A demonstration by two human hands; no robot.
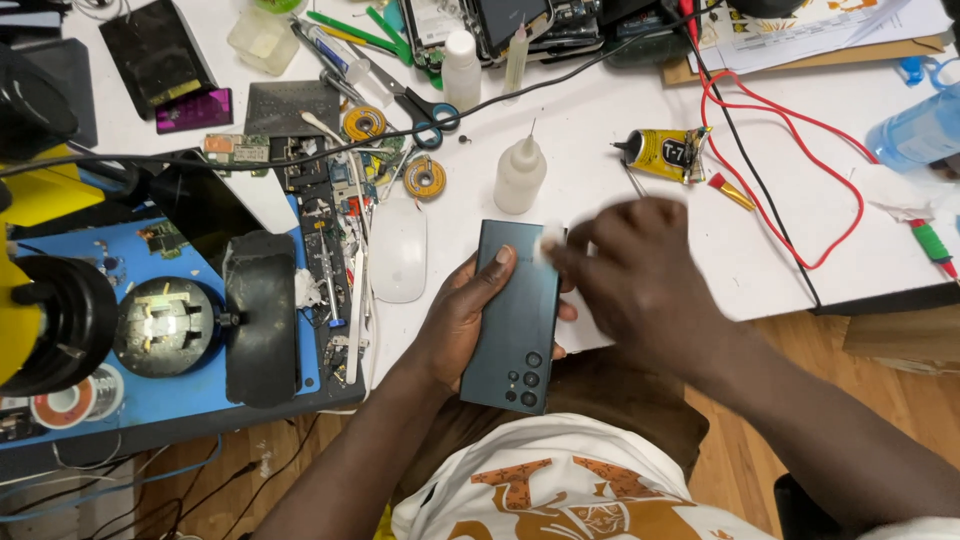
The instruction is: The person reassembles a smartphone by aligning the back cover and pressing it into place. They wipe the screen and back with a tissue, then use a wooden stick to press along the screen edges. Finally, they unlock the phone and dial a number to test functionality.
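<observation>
My left hand (462, 310) grips a dark green smartphone (515, 320) from its left side, back face up, camera lenses toward me. The phone hovers over the near edge of the white table (600, 130). My right hand (635, 275), blurred by motion, pinches a small white wad (550, 240) against the phone's top right corner. A white squeeze bottle (520, 175) with a needle tip stands just beyond the phone.
A white mouse (398, 250) lies left of the phone. A blue mat (150, 380) with tools and circuit parts fills the left. Scissors (420, 105), solder wick rolls, a yellow glue tube (665, 152), red cable (800, 190) and a blue bottle (920, 130) lie beyond.
</observation>
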